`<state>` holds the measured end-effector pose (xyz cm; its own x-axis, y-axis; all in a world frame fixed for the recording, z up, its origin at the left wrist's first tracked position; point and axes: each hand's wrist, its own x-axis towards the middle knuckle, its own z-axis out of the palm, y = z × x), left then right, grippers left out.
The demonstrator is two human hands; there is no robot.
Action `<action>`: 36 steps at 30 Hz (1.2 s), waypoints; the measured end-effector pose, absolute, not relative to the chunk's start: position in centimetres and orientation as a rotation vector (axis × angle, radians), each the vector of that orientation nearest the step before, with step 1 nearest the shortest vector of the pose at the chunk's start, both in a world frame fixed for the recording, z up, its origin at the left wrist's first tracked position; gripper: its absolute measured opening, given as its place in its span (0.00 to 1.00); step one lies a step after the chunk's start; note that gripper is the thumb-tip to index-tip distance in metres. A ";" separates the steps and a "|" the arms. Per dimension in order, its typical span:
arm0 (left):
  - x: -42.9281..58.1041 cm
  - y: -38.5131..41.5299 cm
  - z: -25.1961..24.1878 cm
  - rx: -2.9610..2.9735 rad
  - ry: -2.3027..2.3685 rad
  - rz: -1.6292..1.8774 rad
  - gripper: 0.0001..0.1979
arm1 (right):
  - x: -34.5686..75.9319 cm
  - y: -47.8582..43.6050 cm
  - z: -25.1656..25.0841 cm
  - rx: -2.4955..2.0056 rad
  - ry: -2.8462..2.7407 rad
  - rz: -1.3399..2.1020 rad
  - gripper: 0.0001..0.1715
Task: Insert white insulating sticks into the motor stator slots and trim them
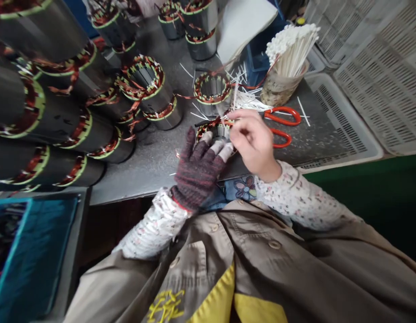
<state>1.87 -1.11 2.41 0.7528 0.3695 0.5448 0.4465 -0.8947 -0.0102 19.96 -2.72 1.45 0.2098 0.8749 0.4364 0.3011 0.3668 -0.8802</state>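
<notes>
From where I stand, the near stator [221, 131] sits on the desk [150, 168] at its front edge, right before the person, and both hands are at it. The left hand [200, 169], in a dark glove with pale fingertips, comes from below with fingers spread, their tips over the ring's near rim and mouth. The bare right hand [254, 140] is just beside the ring's right side; from it, the stator lies to the left and slightly down. Its thumb and forefinger curl towards each other by the upper right of the rim. A pale, blurred strip [236, 95] rises there, but I cannot tell whether the fingers grip it. Neither hand is clearly nearer: the left overlaps the ring, the right borders it. The stator's round mouth points up towards the person, so its long axis seems to stand roughly upright, though the glove hides much of the body. Directly beyond stands the far stator [212, 95], mouth up too; whether the two touch, I cannot tell. The scissors [284, 117] lie right of the right hand, their orange loops pointing rightwards.
</notes>
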 end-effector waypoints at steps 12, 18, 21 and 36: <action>0.3 4.5 6.5 -3.124 -0.407 -0.359 0.09 | 21.3 -5.7 -1.8 -1.182 -1.777 0.140 0.11; 0.6 5.1 7.1 -3.207 -0.115 -0.532 0.08 | 29.2 1.9 -1.3 -1.443 -1.114 0.043 0.13; 0.6 6.2 6.1 -3.283 -0.024 -0.489 0.05 | 33.9 6.9 -1.8 -1.603 -1.093 0.006 0.14; 3.8 0.2 1.0 -2.811 -0.671 -1.145 0.06 | 37.0 8.1 -1.5 -1.756 -1.377 -0.028 0.13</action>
<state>3.78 0.18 0.97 0.6357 0.3780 0.6730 0.4025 -0.9063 0.1287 36.99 8.12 -1.48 0.3855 0.7735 0.5030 0.7931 0.0007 -0.6090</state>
